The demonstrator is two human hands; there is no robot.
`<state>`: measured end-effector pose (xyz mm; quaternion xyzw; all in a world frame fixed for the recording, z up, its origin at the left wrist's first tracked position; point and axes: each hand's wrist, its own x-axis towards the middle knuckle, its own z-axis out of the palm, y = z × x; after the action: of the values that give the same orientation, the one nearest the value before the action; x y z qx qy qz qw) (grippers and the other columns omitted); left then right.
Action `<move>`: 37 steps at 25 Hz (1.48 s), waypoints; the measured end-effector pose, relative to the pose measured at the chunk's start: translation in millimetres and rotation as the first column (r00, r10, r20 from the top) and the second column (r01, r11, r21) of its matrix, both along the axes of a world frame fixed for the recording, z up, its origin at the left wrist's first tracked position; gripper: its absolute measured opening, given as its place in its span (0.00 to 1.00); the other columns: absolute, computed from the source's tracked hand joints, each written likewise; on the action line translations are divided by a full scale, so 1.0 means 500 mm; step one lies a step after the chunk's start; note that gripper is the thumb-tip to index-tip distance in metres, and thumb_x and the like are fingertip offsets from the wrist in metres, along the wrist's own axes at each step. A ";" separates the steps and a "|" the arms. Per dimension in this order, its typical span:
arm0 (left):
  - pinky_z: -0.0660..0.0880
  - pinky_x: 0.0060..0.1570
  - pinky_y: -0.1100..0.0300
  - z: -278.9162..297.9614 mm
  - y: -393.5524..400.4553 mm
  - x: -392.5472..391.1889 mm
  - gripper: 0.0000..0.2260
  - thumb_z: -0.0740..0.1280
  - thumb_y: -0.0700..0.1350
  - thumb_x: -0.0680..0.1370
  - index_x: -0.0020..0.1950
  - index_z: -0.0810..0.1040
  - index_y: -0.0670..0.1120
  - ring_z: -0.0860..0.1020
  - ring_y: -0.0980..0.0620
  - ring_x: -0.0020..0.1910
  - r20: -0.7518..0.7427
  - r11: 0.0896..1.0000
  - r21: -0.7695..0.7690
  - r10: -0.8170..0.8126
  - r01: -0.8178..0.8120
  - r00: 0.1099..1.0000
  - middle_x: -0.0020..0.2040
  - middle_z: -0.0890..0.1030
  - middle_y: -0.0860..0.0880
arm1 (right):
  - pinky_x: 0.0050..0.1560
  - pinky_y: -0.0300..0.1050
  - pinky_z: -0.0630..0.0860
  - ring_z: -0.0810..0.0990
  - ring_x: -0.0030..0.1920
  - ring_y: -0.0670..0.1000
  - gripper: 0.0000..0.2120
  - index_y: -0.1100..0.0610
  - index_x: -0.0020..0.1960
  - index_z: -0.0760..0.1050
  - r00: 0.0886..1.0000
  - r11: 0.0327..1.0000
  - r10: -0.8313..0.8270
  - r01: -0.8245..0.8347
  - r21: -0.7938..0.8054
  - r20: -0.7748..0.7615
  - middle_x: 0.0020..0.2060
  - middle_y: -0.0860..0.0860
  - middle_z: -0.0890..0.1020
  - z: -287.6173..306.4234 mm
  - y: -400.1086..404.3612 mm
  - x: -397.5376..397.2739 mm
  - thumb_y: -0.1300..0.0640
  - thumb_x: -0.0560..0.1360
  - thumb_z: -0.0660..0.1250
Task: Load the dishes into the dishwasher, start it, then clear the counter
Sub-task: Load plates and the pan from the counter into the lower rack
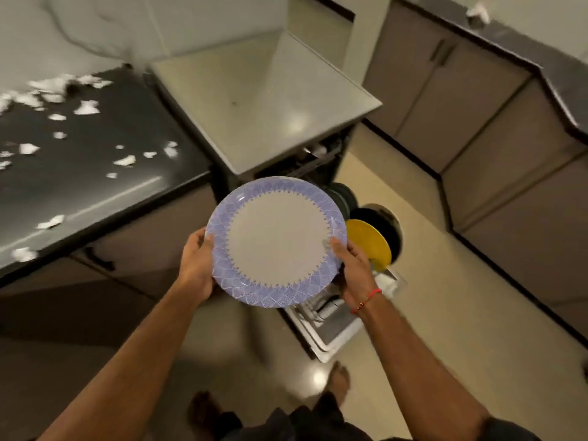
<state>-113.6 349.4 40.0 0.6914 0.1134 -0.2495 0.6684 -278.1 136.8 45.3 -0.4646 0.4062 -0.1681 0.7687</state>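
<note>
I hold a round plate [276, 241] with a blue patterned rim and a pale centre, face up, above the open dishwasher. My left hand [196, 265] grips its left edge and my right hand [351, 268] grips its right edge. Below the plate, the pulled-out lower rack [324, 316] carries a yellow plate [370, 243] and dark plates [380, 222] standing on edge. The plate hides most of the rack. The dishwasher's grey top [264, 100] lies behind.
A black counter [89, 173] on the left is strewn with several white paper scraps [86, 108]. Brown cabinets [496, 128] under another dark counter line the right side. My bare feet [339, 377] stand on the beige floor by the open door.
</note>
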 end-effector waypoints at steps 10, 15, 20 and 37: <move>0.79 0.31 0.57 -0.144 -0.434 -0.188 0.12 0.61 0.42 0.85 0.69 0.72 0.50 0.82 0.47 0.44 -0.230 0.852 0.255 -0.407 0.458 0.884 0.58 0.81 0.47 | 0.52 0.56 0.78 0.81 0.51 0.54 0.17 0.51 0.64 0.73 0.975 0.974 -0.165 0.138 -0.179 -0.148 0.53 0.50 0.82 -0.129 -0.356 -0.271 0.66 0.79 0.65; 0.81 0.35 0.55 -0.235 -0.488 -0.203 0.16 0.60 0.51 0.85 0.72 0.71 0.50 0.83 0.46 0.50 -0.300 0.805 0.297 -0.433 0.514 0.850 0.67 0.78 0.48 | 0.47 0.57 0.81 0.81 0.51 0.51 0.20 0.49 0.64 0.69 0.916 0.934 -0.353 0.358 -0.006 -0.193 0.53 0.46 0.81 -0.239 -0.364 -0.249 0.67 0.77 0.62; 0.84 0.42 0.51 -0.376 -0.466 -0.266 0.17 0.65 0.52 0.83 0.72 0.70 0.54 0.83 0.49 0.54 -0.390 0.844 0.173 -0.414 0.507 0.823 0.60 0.81 0.52 | 0.42 0.62 0.82 0.81 0.57 0.63 0.25 0.55 0.70 0.70 0.879 0.764 -0.334 0.464 0.449 -0.339 0.63 0.57 0.80 -0.433 -0.253 -0.262 0.71 0.76 0.63; 0.84 0.32 0.46 -0.651 -0.505 -0.130 0.24 0.62 0.47 0.81 0.76 0.60 0.47 0.79 0.45 0.48 -0.342 0.593 0.628 -0.372 0.504 0.863 0.60 0.75 0.46 | 0.39 0.55 0.84 0.85 0.41 0.61 0.18 0.60 0.65 0.68 0.826 0.544 -0.233 0.549 0.635 -0.513 0.51 0.61 0.81 -0.636 -0.162 -0.132 0.68 0.78 0.67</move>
<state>-178.5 97.1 -285.5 0.8727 0.0827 -0.4042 0.2611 -344.1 55.8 -272.8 -0.0149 0.6693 -0.0616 0.7403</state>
